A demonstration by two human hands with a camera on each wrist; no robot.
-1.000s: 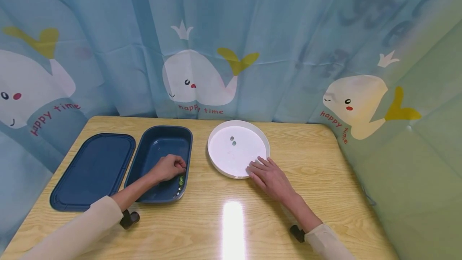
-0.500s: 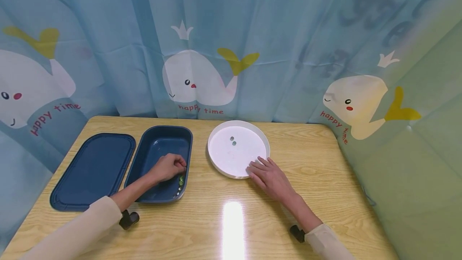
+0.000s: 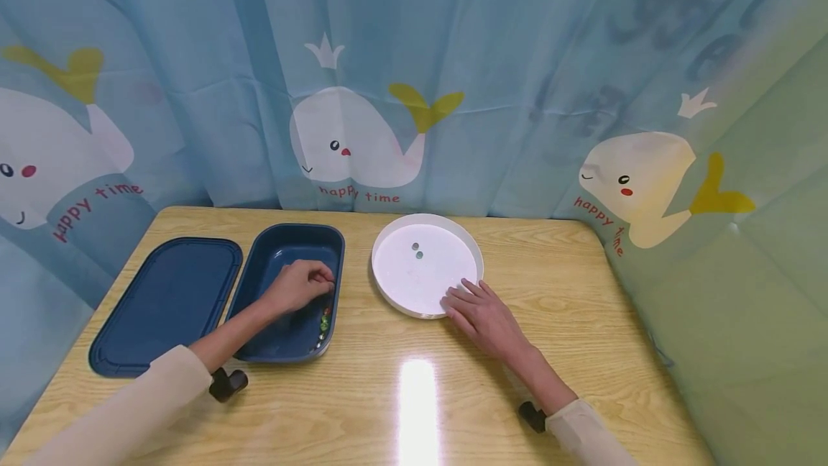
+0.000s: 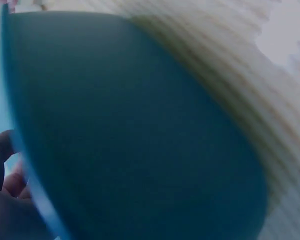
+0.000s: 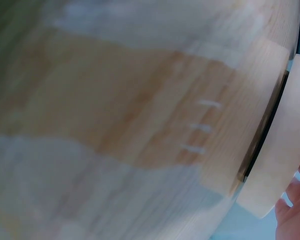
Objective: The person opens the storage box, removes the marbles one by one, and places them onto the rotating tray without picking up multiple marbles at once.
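Note:
In the head view my left hand [image 3: 302, 285] reaches into a dark blue rectangular container [image 3: 261, 340], thumb and fingers pinched together at the inner right wall. A tiny greyish marble [image 3: 331, 287] shows at the fingertips, mostly covered by them. Nearer the front along that wall lies a row of small marbles [image 3: 324, 323], green, reddish and clear. My right hand [image 3: 484, 316] rests with extended fingers on the near right rim of a round white tray [image 3: 394, 297]. Two greenish-grey marbles [image 3: 417, 251] lie in this tray. The left wrist view mostly holds the container's outer wall [image 4: 140, 130].
A dark blue lid [image 3: 169, 304] lies flat on the wooden table [image 3: 543, 265], left of the container. Behind the table hangs a blue curtain [image 3: 517, 34] with whale prints. Bright glare [image 3: 417, 408] falls on the table's front middle.
My left hand has moved away from me along the container's right wall, uncovering a reddish marble in the row. The right hand and the two marbles in the tray have stayed put.

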